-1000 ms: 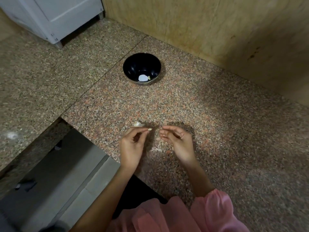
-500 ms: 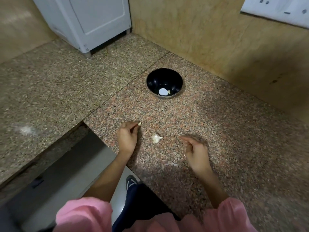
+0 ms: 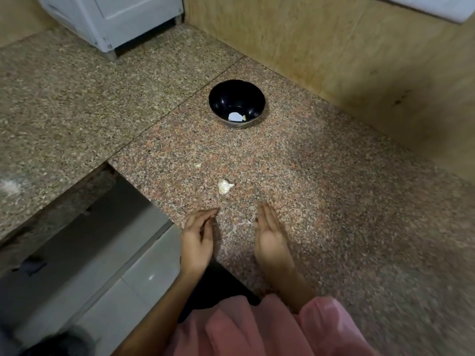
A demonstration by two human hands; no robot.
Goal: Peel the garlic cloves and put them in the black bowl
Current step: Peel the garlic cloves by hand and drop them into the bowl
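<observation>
The black bowl (image 3: pixel 221 98) sits on the granite counter (image 3: pixel 321 201) with a small pale garlic piece (image 3: pixel 244 117) inside. Nearer the person than the bowl lies a papery garlic clove (image 3: pixel 225 186). Nearer still are the left hand (image 3: pixel 198 240) and right hand (image 3: pixel 270 237) — apart, fingers straight, holding nothing.

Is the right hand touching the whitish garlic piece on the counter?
Apart. The head view shows bare speckled granite counter between the whitish garlic piece and the open right hand.
</observation>
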